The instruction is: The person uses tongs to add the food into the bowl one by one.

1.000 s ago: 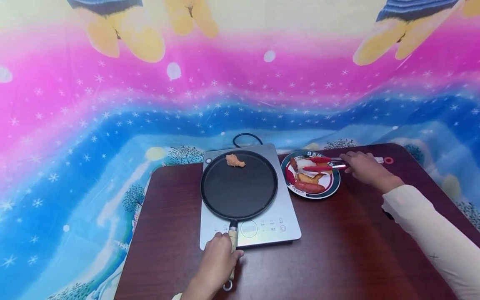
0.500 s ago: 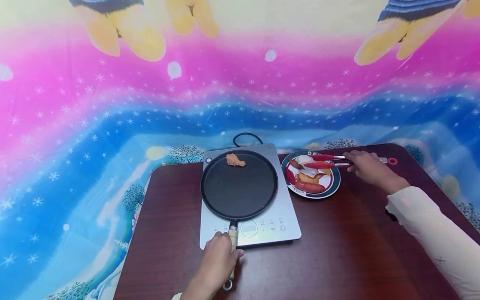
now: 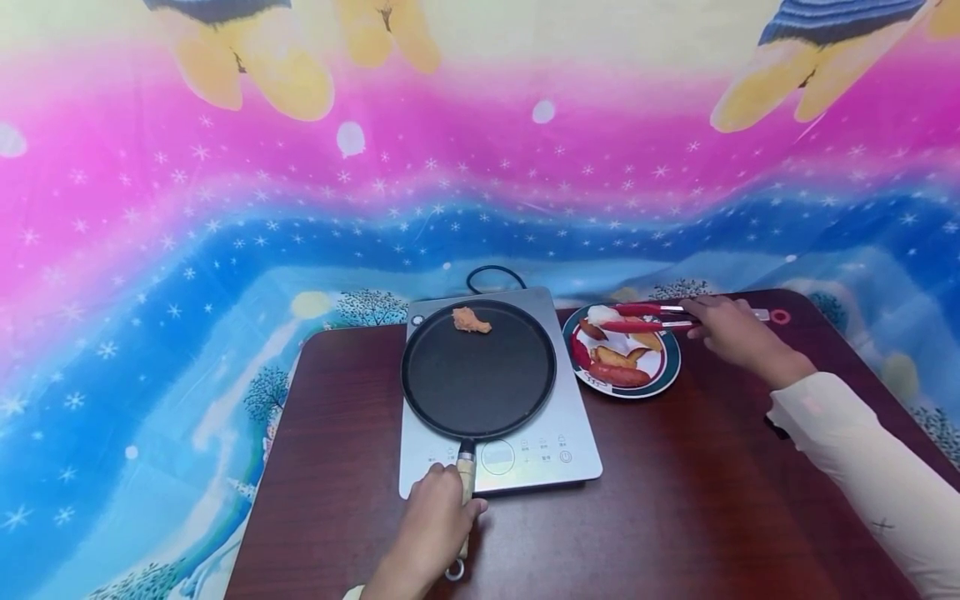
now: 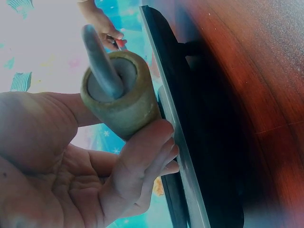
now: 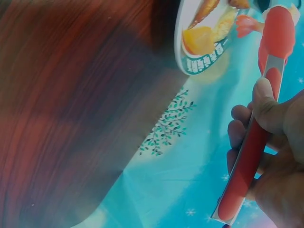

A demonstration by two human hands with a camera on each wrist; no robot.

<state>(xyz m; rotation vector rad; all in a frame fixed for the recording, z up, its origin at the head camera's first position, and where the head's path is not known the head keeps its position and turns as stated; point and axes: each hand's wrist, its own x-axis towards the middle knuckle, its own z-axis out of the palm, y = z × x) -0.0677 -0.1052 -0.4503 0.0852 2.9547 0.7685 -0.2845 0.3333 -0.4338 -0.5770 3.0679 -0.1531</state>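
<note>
My left hand grips the wooden handle of a flat black frying pan on the induction cooker. A small orange-brown drumstick lies near the pan's far rim. On the right, my right hand holds red-and-metal tongs over a plate. Between the tong tips is a pale shrimp with a pinkish-red tail, partly hidden by the red tip in the right wrist view. The plate bears a sausage, golden wedges and a red piece.
The silver cooker stands on a dark wooden table, its touch panel facing me. A black cord loops behind it. A colourful printed cloth hangs behind the table's back edge.
The tongs have closed in around the shrimp, lifted it off the food and shifted it slightly left and back. My left hand, the pan and the drumstick stay put.
</note>
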